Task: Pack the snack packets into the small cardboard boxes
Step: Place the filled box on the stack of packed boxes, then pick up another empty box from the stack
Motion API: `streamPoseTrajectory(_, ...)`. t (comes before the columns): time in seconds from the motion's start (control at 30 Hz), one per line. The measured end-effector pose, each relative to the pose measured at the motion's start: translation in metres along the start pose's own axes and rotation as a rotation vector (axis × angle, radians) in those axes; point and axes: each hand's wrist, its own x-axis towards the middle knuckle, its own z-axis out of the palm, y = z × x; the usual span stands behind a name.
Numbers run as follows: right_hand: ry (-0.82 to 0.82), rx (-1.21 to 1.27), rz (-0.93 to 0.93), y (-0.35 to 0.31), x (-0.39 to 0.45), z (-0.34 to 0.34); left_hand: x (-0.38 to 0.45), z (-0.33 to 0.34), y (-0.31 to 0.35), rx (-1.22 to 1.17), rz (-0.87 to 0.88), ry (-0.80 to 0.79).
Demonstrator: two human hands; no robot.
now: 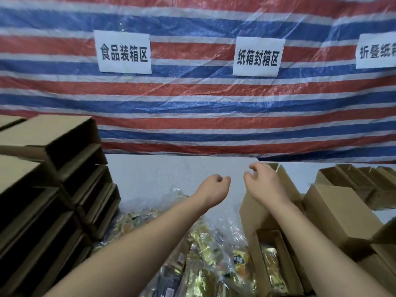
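Gold snack packets [212,254] lay at the bottom centre, one inside the open cardboard box [276,264] at lower right. Above them, the left hand [214,186] was curled, empty; the right hand [260,179] hung loosely, holding nothing. A striped tarp [192,99] hung behind.

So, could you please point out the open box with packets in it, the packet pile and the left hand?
open box [255,254]: head view, left wall.
packet pile [205,249]: head view, gold packet.
left hand [214,185]: head view, back of hand.
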Motion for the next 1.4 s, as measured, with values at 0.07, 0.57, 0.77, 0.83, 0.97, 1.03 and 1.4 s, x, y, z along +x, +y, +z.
streamPoseTrajectory(0.07,-0.031,0.043,-0.025,-0.028,-0.019,0.006,-0.030,-0.028,-0.014,-0.029,-0.028,0.048)
streamPoseTrajectory(0.57,-0.121,0.474,-0.081,-0.168,-0.176,0.033,-0.225,-0.137,-0.102,-0.114,0.010,0.339)
streamPoseTrajectory(0.77,-0.174,0.550,-0.077,-0.178,-0.207,0.037,-0.260,-0.143,-0.113,-0.058,0.053,0.365)
streamPoseTrajectory(0.83,-0.185,0.552,-0.098,-0.182,-0.213,0.039,-0.269,-0.151,-0.115,-0.004,0.105,0.403)
streamPoseTrajectory(0.97,-0.232,0.535,-0.141,-0.198,-0.217,0.049,-0.285,-0.181,-0.115,0.155,0.230,0.563)
streamPoseTrajectory(1.03,-0.269,0.523,-0.182,-0.215,-0.217,0.055,-0.292,-0.200,-0.117,0.297,0.298,0.677)
streamPoseTrajectory(1.4,-0.423,0.328,-0.488,-0.332,-0.208,0.091,-0.277,-0.282,-0.150,0.930,-0.024,0.763)
